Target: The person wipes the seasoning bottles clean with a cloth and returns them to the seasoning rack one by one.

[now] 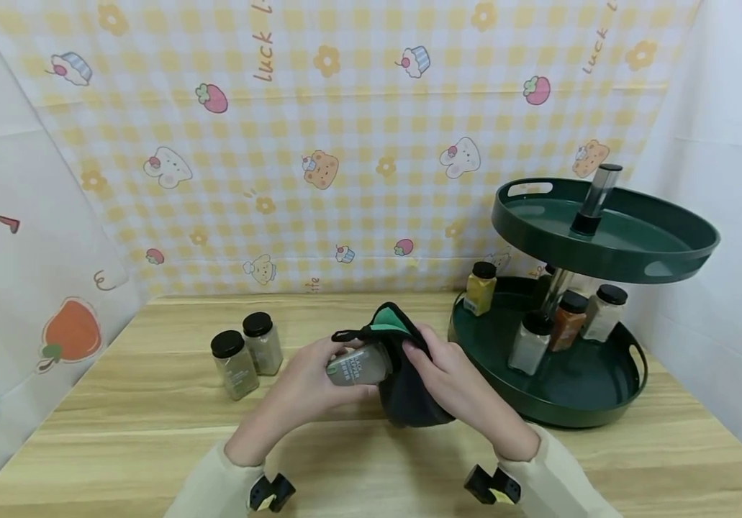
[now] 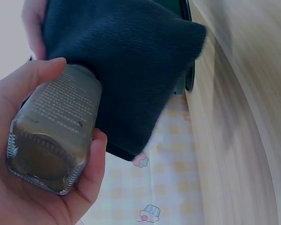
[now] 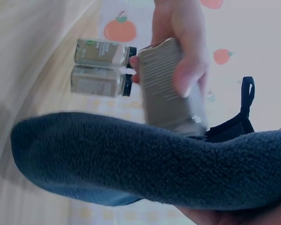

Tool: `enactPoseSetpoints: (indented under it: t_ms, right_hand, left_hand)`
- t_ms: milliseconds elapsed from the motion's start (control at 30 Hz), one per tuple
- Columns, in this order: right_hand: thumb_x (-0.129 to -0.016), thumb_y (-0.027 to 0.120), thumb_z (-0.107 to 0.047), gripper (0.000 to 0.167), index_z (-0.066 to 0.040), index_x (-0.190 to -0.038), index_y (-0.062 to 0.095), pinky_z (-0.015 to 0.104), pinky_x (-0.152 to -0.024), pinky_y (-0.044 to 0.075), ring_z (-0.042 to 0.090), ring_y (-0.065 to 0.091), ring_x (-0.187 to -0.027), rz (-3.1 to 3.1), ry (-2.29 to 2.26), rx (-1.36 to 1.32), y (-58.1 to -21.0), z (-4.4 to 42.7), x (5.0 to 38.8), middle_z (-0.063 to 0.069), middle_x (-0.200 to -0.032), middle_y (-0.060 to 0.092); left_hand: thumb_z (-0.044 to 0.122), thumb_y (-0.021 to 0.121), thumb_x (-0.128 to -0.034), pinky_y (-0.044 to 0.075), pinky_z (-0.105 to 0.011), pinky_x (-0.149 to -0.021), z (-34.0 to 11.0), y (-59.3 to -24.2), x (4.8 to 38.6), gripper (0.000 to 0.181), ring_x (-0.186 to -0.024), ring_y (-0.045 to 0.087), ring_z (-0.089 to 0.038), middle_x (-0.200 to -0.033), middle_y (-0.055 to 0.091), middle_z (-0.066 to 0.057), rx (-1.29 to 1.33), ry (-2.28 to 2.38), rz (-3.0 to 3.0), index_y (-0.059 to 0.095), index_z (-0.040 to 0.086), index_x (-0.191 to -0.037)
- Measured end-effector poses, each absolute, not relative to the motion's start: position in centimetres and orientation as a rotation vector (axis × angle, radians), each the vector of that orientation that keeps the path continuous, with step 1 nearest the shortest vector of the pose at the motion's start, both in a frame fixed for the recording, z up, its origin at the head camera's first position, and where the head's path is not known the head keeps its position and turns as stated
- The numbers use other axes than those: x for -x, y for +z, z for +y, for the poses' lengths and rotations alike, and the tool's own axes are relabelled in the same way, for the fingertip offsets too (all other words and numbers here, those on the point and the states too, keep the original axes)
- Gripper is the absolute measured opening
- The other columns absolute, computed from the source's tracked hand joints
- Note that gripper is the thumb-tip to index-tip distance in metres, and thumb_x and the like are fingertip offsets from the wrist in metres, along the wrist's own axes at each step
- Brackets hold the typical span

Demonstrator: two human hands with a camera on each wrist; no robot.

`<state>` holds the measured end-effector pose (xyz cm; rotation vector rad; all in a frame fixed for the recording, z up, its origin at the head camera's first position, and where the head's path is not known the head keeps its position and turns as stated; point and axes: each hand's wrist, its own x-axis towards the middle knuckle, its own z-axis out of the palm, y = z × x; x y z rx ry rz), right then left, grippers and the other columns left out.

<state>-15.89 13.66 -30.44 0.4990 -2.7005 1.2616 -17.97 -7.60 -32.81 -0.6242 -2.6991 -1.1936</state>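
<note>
My left hand [image 1: 309, 380] grips a glass spice jar [image 1: 359, 365] labelled as pepper, tilted on its side with its base toward the left. The jar's other end goes into the folds of a dark cloth [image 1: 409, 403], so its lid is hidden. My right hand [image 1: 450, 370] holds this cloth, which has a green patch and a black hanging loop. In the left wrist view the thumb and fingers wrap the jar [image 2: 61, 119], and the cloth [image 2: 117, 61] drapes over its far end. In the right wrist view the cloth [image 3: 131, 161] covers much of the right hand.
Two black-lidded spice jars, one in front [image 1: 236, 370] and one behind [image 1: 263, 347], stand left on the wooden table [image 1: 150, 403]. A green two-tier round tray [image 1: 604, 252] stands at the right. Several jars, including a yellow one [image 1: 480, 290], stand on its lower tier.
</note>
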Motion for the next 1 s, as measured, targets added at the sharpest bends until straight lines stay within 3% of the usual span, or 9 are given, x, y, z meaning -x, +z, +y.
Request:
enactPoseSetpoints:
  t_ms: [167, 367, 567, 700, 800, 1000]
  right_hand:
    - [-0.1, 0.042, -0.023, 0.035, -0.007, -0.13, 0.048, 0.047, -0.095, 0.043, 0.023, 0.056, -0.111, -2.704, 1.313, -0.509, -30.3, 14.1, 16.2, 0.013, -0.122, 0.059]
    - [-0.099, 0.042, -0.027, 0.035, -0.01, -0.129, 0.05, 0.045, -0.098, 0.04, 0.024, 0.052, -0.114, -2.646, 1.503, -0.405, -29.5, 15.0, 16.2, 0.011, -0.125, 0.057]
    - [-0.099, 0.043, -0.032, 0.036, -0.011, -0.126, 0.051, 0.039, -0.098, 0.035, 0.022, 0.049, -0.113, -2.561, 1.722, -0.295, -28.9, 15.6, 16.4, 0.009, -0.125, 0.055]
    - [-0.098, 0.043, -0.032, 0.035, -0.01, -0.124, 0.052, 0.037, -0.096, 0.037, 0.021, 0.05, -0.11, -2.555, 1.728, -0.287, -29.0, 15.4, 16.4, 0.009, -0.122, 0.056]
    - [-0.098, 0.044, -0.03, 0.033, -0.01, -0.123, 0.053, 0.038, -0.095, 0.037, 0.021, 0.051, -0.109, -2.554, 1.699, -0.271, -29.2, 15.2, 16.5, 0.009, -0.121, 0.057]
    - [-0.098, 0.045, -0.028, 0.034, -0.011, -0.126, 0.052, 0.043, -0.101, 0.035, 0.023, 0.049, -0.116, -2.55, 1.669, -0.275, -29.6, 14.9, 16.5, 0.009, -0.127, 0.055]
  left_hand:
    - [0.047, 0.081, -0.0651, 0.047, -0.027, -0.066, -7.6, -32.8, 17.9, 0.06, -0.081, 0.055, -0.01, -0.104, 0.062, 0.006, 0.595, -1.257, -2.711, 0.059, 0.027, -0.117]
    - [0.047, 0.077, -0.0704, 0.048, -0.028, -0.06, -7.5, -33.0, 18.2, 0.047, -0.075, 0.057, -0.012, -0.094, 0.063, 0.004, 0.586, -1.411, -2.646, 0.059, 0.034, -0.112]
    - [0.033, 0.062, -0.0882, 0.05, -0.03, -0.062, -7.3, -33.5, 18.3, 0.034, -0.076, 0.057, -0.016, -0.095, 0.06, -0.01, 0.551, -1.825, -2.512, 0.057, 0.018, -0.118]
    - [0.033, 0.041, -0.099, 0.052, -0.031, -0.071, -7.2, -33.5, 18.4, 0.042, -0.083, 0.061, -0.017, -0.105, 0.061, -0.016, 0.613, -2.255, -2.346, 0.044, 0.004, -0.13]
    - [0.038, 0.032, -0.1004, 0.052, -0.031, -0.076, -7.2, -33.4, 18.3, 0.051, -0.089, 0.062, -0.017, -0.111, 0.062, -0.012, 0.591, -2.515, -2.216, 0.033, 0.004, -0.138]
    - [0.028, 0.043, -0.0969, 0.051, -0.031, -0.073, -6.9, -33.4, 18.2, 0.042, -0.087, 0.06, -0.017, -0.104, 0.056, -0.006, 0.39, -2.579, -2.09, 0.038, 0.01, -0.135]
